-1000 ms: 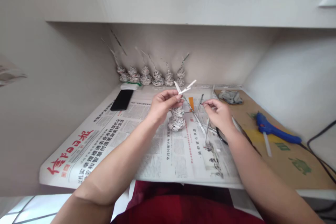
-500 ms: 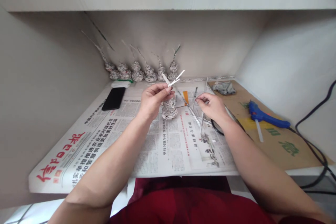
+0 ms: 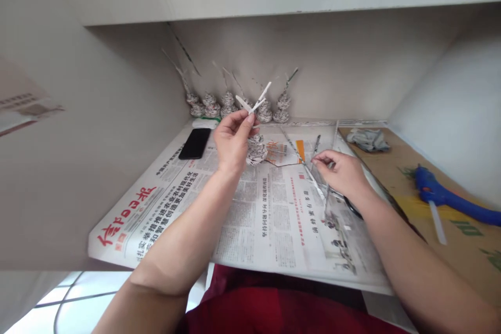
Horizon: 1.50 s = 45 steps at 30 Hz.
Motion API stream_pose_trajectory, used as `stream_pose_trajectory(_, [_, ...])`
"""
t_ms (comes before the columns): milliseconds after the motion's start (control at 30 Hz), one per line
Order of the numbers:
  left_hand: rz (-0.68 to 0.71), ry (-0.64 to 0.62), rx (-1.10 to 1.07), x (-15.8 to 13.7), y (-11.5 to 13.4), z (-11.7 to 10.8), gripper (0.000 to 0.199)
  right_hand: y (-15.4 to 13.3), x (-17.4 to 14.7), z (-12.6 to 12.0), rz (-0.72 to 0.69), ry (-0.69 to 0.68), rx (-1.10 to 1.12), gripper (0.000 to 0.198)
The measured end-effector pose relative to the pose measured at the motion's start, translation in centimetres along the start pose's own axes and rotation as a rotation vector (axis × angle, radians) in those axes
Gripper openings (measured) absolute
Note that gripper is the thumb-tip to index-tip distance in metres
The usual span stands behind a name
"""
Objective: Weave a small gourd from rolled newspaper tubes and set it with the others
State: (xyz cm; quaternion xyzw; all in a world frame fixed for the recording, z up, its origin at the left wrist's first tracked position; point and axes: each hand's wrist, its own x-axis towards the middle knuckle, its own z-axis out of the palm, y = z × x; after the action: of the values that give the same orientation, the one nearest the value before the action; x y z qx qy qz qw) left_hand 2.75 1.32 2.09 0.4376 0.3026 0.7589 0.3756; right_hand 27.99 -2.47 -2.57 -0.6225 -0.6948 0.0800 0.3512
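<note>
Left forearm (image 3: 190,227) bare, pointing toward 1 o'clock | left hand (image 3: 231,141) raised, thumb (image 3: 246,125) pressed to curled fingers | right forearm (image 3: 407,250) bare, pointing between 10 and 11 | right hand (image 3: 341,171) lower, fingertips (image 3: 318,159) pinched toward 9 | hands well apart

The desk (image 3: 381,288) is spread with newspaper (image 3: 254,219) — and, along the right side, brown cardboard (image 3: 462,253)
</note>
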Motion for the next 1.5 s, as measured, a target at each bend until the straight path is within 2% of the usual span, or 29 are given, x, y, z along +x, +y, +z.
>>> stream_pose_trajectory(200, [0.063,-0.01,0.014,-0.1,0.0,0.1,0.02,0.3,-0.1,0.8,-0.084,-0.034,-0.045,0.016])
stream_pose_trajectory(400, [0.063,0.001,-0.021,0.1,-0.3,0.1,0.022,1.2,0.0,1.3,-0.14,0.012,-0.11,0.019])
stream_pose_trajectory(567, [-0.004,-0.006,-0.055,0.2,-0.3,0.1,0.023,2.3,0.1,1.4,-0.115,0.052,-0.134,0.021])
stream_pose_trajectory(767, [-0.127,-0.037,-0.115,-0.2,0.1,0.4,0.03,2.3,0.3,0.8,-0.114,0.089,-0.127,0.025])
stream_pose_trajectory(867, [-0.18,-0.065,-0.141,-0.3,0.2,0.5,0.034,1.9,0.2,0.1,-0.032,0.098,-0.093,0.026])
stream_pose_trajectory(1033, [-0.19,-0.086,-0.143,-0.5,0.4,0.5,0.034,1.6,-2.1,-2.6,0.086,0.081,-0.091,0.03])
stream_pose_trajectory(1133, [-0.152,-0.089,-0.126,-0.6,0.2,0.5,0.032,2.7,-4.2,-4.9,0.171,0.095,-0.153,0.035])
stream_pose_trajectory(1267, [-0.131,-0.107,-0.116,-0.8,-0.2,0.7,0.029,4.8,-6.9,-7.4,0.217,0.146,-0.134,0.03])
stream_pose_trajectory(1367, [-0.117,-0.108,-0.087,-1.1,-0.4,0.8,0.028,5.2,-8.5,-7.9,0.221,0.101,-0.178,0.03])
stream_pose_trajectory(1500, [-0.138,-0.119,-0.063,-1.3,-0.7,0.8,0.028,4.0,-9.5,-6.9,0.257,-0.034,-0.369,0.03])
